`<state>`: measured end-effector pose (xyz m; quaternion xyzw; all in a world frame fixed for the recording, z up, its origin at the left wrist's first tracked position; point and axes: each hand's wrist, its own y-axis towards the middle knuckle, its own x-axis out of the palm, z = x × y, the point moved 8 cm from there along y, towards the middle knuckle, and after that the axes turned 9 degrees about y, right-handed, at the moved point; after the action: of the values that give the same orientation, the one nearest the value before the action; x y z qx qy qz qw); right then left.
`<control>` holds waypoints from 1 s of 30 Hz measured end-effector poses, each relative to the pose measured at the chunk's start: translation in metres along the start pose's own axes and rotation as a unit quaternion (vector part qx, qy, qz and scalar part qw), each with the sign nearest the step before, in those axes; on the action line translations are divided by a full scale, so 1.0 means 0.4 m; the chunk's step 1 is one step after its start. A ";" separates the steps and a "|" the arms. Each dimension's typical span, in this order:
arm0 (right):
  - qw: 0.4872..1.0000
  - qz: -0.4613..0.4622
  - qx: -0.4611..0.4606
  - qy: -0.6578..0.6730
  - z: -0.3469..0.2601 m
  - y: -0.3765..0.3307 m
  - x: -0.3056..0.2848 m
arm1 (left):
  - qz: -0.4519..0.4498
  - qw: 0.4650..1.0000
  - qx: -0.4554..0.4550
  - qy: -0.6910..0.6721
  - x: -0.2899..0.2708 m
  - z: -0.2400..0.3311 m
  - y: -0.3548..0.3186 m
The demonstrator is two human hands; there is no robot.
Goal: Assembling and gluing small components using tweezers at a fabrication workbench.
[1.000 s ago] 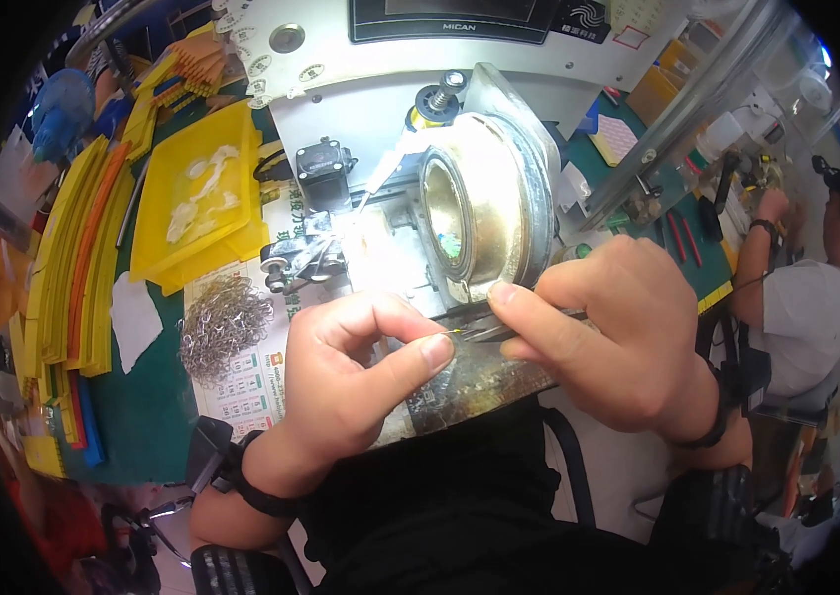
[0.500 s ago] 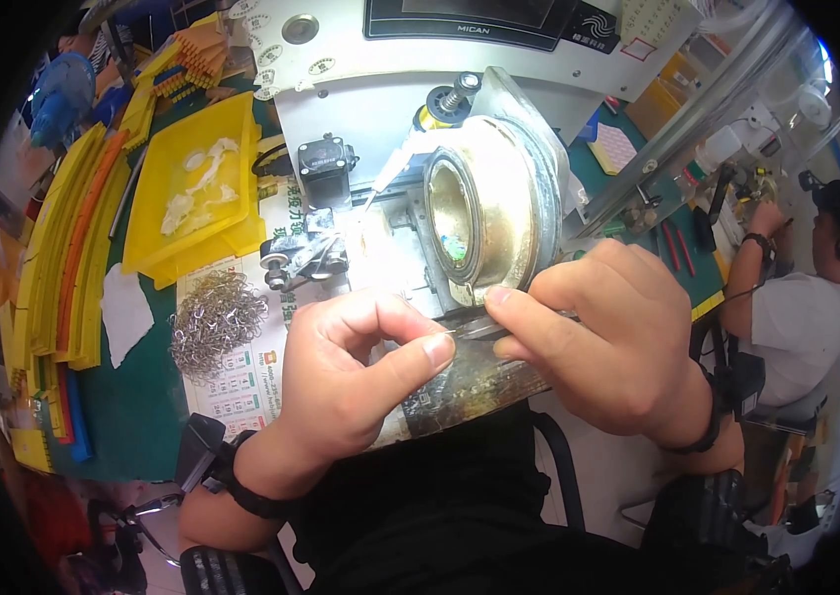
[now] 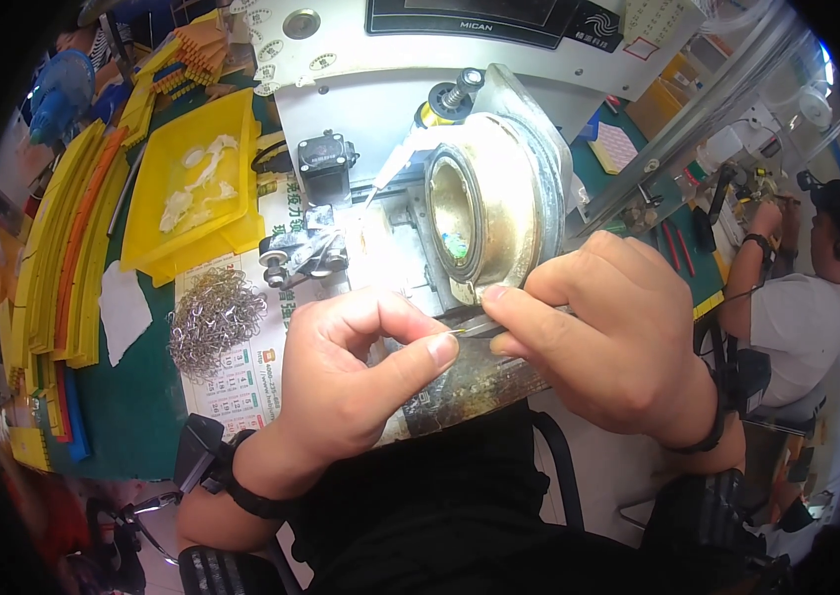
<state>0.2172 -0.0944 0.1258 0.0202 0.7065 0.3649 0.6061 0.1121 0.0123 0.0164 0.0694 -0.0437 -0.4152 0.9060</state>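
My left hand (image 3: 356,382) is closed in a pinch, thumb against forefinger, on a thin wire-like piece (image 3: 461,331) whose yellowish tip pokes out toward the right. Facing it, my right hand (image 3: 608,342) is closed round a slim flat metal tool (image 3: 480,325), possibly tweezers; most of it is covered by my fingers. The two tips meet or nearly meet; I cannot tell if they touch. Just beyond my fingers stands a round metal ring housing (image 3: 509,213) on a bench machine, with a greenish glint inside. Below my hands runs the worn bench edge (image 3: 470,392).
A heap of small bent wire hooks (image 3: 217,322) lies on printed paper at the left. Beyond it are a yellow tray (image 3: 204,236) with white scraps, and yellow strips (image 3: 43,238). A black clamp block (image 3: 326,164) is on the machine. A co-worker (image 3: 802,327) sits at the right.
Both hands keep their pinch. The thin piece's yellowish tip shows more plainly now, and my right hand has shifted very slightly.
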 end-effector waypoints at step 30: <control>0.999 0.045 -0.013 0.019 0.015 -0.023 -0.002 | 0.000 0.981 0.066 0.185 0.014 0.033 -0.006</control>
<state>0.2264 -0.0987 0.1216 0.0373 0.7117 0.4011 0.5756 0.1124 0.0053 0.0292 0.2043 0.0972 -0.3917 0.8918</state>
